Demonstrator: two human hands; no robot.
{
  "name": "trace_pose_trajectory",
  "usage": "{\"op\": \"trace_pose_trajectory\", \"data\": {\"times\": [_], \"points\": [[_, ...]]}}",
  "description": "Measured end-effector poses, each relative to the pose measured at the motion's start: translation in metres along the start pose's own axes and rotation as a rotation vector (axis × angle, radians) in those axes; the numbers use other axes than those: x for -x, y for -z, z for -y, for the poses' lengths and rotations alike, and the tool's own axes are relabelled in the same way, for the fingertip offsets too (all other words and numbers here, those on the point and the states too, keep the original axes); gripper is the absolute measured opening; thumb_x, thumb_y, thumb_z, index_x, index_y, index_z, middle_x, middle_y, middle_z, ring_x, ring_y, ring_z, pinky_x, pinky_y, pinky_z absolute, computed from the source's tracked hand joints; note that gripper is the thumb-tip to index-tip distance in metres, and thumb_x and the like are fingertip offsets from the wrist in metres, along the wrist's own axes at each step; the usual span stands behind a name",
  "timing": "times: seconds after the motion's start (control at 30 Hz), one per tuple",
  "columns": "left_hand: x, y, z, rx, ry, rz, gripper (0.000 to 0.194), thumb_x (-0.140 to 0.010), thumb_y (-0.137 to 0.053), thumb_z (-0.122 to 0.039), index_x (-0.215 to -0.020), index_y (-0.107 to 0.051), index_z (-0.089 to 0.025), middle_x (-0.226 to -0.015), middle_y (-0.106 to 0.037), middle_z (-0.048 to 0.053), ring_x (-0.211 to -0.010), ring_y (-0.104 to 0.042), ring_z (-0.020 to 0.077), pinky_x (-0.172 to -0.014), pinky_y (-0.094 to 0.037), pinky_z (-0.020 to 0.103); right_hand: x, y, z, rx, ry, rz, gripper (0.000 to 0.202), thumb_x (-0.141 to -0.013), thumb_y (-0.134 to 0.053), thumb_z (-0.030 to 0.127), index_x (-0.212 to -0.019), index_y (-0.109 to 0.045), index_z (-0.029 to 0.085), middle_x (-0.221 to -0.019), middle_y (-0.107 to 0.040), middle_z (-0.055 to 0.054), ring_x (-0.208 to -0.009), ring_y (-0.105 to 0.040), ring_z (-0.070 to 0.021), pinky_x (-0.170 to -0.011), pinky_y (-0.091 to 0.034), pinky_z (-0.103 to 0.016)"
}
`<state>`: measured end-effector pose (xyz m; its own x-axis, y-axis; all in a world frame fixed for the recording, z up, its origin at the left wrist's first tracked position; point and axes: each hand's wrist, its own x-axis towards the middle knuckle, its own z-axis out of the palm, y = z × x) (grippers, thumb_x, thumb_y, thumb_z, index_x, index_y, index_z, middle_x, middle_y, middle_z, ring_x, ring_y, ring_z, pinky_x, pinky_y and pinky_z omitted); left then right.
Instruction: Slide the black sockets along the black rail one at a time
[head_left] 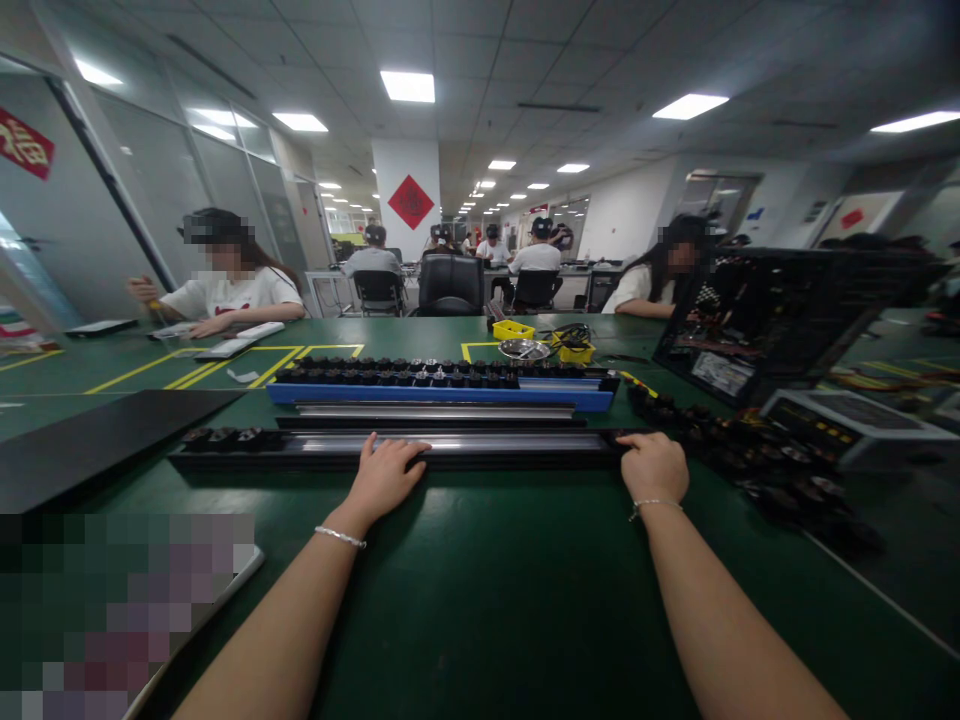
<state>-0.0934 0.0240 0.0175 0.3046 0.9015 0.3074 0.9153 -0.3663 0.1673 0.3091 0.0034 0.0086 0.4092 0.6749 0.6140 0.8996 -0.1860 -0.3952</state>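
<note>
A long black rail (510, 448) with a shiny metal channel lies across the green table, with several small black parts (223, 438) at its left end. My left hand (386, 472) rests on the rail's near edge, left of its middle, fingers spread. At the right end my right hand (654, 466) has its fingers curled, and its fingertips touch a small black piece or the rail end; which one I cannot make out. Just beyond lie a second metal strip (435, 411) and a blue rail (442, 396) with rows of black parts on it.
An open computer case (772, 320), a power supply box (862, 425) and a heap of black parts (810, 490) stand at the right. A black board (97, 440) lies left. A metal dish (524, 349) and yellow trays (514, 329) sit farther back. People sit beyond.
</note>
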Motion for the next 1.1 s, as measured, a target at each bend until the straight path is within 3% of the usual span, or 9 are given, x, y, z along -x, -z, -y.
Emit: {"op": "trace_pose_trajectory", "data": {"times": [0.37,0.57,1.1], "points": [[0.0006,0.0012,-0.0008,-0.007,-0.004,-0.004,0.032,-0.086,-0.043,-0.035,-0.114,-0.058,-0.032,-0.107,-0.067,0.002,-0.107,-0.056,0.0213,-0.109,-0.013,0.055,-0.0004,0.0038,0.0021,0.028,-0.031,0.01,0.035,-0.067,-0.044,0.009,-0.079,-0.074,0.021,-0.082,-0.061,-0.006,-0.072,-0.043,-0.0186,-0.068,-0.036,-0.032],[0.0003,0.0004,-0.0002,-0.007,-0.004,-0.002,0.032,-0.086,-0.043,-0.036,-0.114,-0.058,-0.033,-0.107,-0.067,0.001,-0.107,-0.056,0.0211,-0.109,-0.012,0.055,-0.0007,0.0019,-0.0015,0.013,-0.014,-0.037,0.035,-0.066,-0.044,0.009,-0.075,-0.074,0.024,-0.079,-0.061,-0.005,-0.07,-0.044,-0.0176,-0.063,-0.035,-0.031],[0.0006,0.0015,-0.0013,-0.008,0.004,0.001,0.032,-0.086,-0.042,-0.036,-0.113,-0.058,-0.033,-0.107,-0.067,0.001,-0.107,-0.056,0.0215,-0.11,-0.012,0.055,-0.0027,0.0086,-0.0019,0.018,-0.159,0.03,0.037,-0.065,-0.046,0.012,-0.083,-0.076,0.026,-0.087,-0.062,-0.007,-0.073,-0.046,-0.019,-0.062,-0.036,-0.032]]}}
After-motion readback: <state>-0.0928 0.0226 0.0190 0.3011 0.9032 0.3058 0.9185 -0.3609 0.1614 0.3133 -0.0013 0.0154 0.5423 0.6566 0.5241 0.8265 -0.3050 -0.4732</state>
